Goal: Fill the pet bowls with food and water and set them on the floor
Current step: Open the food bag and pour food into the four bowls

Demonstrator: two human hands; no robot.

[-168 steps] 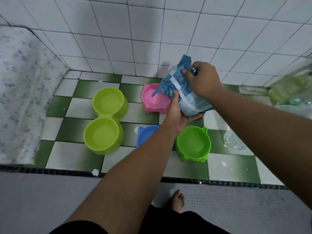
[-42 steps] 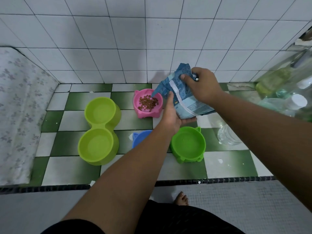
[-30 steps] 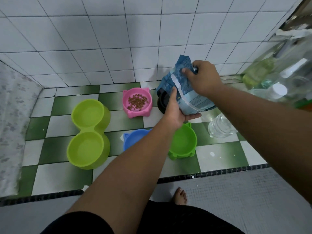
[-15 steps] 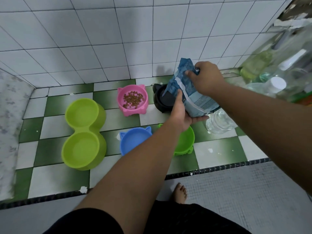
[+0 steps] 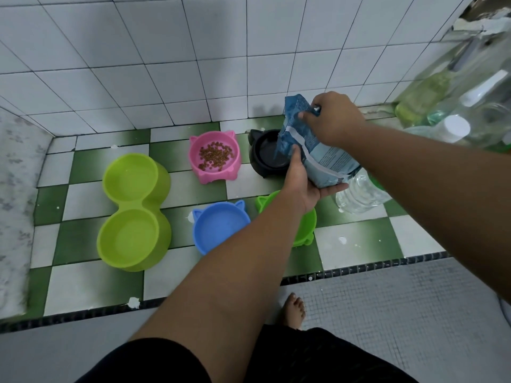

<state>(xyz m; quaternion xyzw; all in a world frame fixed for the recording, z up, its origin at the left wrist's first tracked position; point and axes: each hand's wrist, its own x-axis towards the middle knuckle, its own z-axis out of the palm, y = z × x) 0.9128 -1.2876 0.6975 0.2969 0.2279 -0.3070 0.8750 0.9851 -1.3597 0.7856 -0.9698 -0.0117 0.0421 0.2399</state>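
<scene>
Pet bowls stand in a cluster on the green-and-white checked tiles [image 5: 88, 277] beside the white tiled wall. A pink cat-eared plastic bowl [image 5: 218, 175] holds a scatter of brown kibble [image 5: 215, 157]. Just to its right is a black cat-eared bowl [image 5: 261, 161], and no food shows in the part of it that is visible. Nearer the person sit a blue cat-eared bowl [image 5: 218, 228] and a green cat-eared bowl [image 5: 305, 225], the green one partly hidden under the left forearm. A lime-green double bowl [image 5: 132, 211] stands to the left, both wells bare.

A blue crinkled food bag [image 5: 312, 150] is held tilted above the right side of the black bowl, its upper end leaning towards that bowl. The left grip [image 5: 301, 183] cups the bag from below, palm under its base and thumb up against its side. The right grip [image 5: 334, 120] pinches the crumpled top corner. A clear plastic bottle [image 5: 359, 194] lies on the tiles just behind the bag. A bare foot [image 5: 294, 310] stands on the grey mosaic floor.
</scene>
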